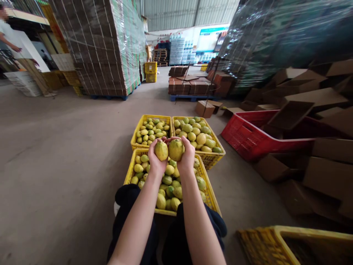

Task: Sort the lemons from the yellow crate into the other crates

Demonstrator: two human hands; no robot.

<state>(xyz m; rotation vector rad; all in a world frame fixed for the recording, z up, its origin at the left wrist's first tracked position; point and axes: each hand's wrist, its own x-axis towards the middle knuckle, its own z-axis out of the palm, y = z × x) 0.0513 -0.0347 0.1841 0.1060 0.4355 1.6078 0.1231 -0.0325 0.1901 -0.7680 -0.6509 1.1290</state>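
Fruit, yellow and the smaller of two, was held in the left hand, thumb and fingers curled partway closed about it. The right hand was wrapped likewise around a larger fruit, just beside the first. Both were raised over a near crate, yellow and filled with yellow-green fruit. Beyond the grip, leftward: a second crate of smaller fruit; rightward: a third crate of larger fruit. Farther right of the grip lay a red crate and loose cardboard boxes. Far left, a person stood.
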